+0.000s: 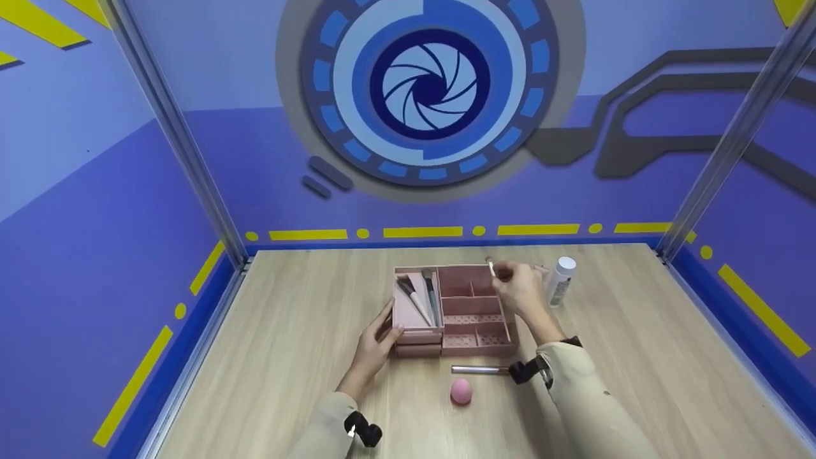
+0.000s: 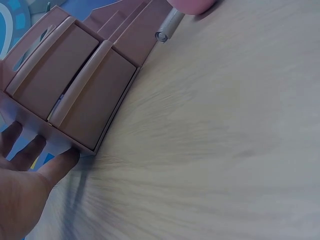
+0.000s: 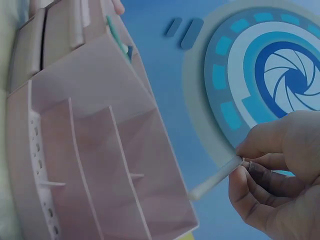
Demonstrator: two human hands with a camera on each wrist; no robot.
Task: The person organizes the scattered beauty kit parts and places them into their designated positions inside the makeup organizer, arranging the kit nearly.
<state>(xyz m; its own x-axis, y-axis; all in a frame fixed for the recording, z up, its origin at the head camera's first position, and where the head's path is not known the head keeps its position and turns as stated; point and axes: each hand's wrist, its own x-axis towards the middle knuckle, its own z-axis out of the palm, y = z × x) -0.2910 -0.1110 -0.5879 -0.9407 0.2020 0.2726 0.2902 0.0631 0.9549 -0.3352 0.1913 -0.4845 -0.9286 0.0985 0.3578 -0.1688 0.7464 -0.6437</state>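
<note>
A pink makeup organizer (image 1: pixel 479 350) stands on the table, with drawers on its left and divided compartments on its right. Two makeup brushes (image 1: pixel 415 301) lie on top of the drawer section. My left hand (image 1: pixel 373 350) rests against the organizer's left side, its fingertips touching the wall beside the drawers (image 2: pixel 95 95). Over the back right corner, my right hand (image 1: pixel 519 290) pinches a slim pale stick (image 3: pixel 216 178) between thumb and fingers. The stick's lower end overlaps the organizer's rim in the right wrist view; fingers hide the other end.
A white capped bottle (image 1: pixel 561 282) stands right of the organizer, beside my right hand. In front lie a silver tube (image 1: pixel 478 370) and a pink makeup sponge (image 1: pixel 461 391). Blue patterned walls (image 1: pixel 210 159) enclose the wooden table (image 1: pixel 287 331) at the back and sides.
</note>
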